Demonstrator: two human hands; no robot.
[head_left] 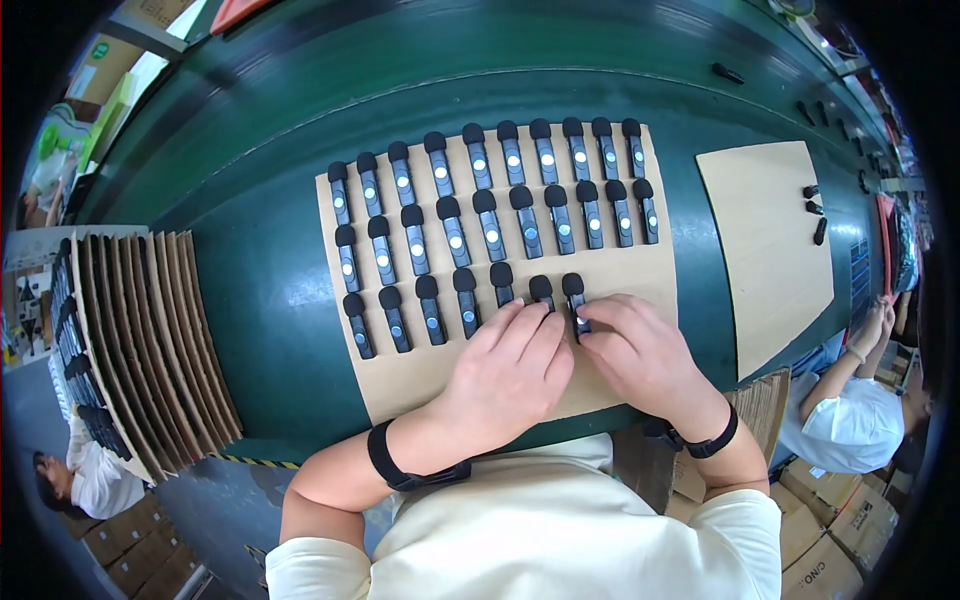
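Small black wireless microphones with foam caps lie in three rows on a brown cardboard sheet; most show a pale round spot. The nearest row ends on its right under my hands. My right hand pinches the last microphone of that row between thumb and fingers. Just left of it, my left hand has its fingers bent together over another microphone, whose foam cap shows past the fingertips. The lower part of that one is hidden by the fingers.
A second cardboard sheet with a few microphones lies to the right on the green table. At the left stands a stack of cardboard sheets. A person works at the right; another person is at the far left.
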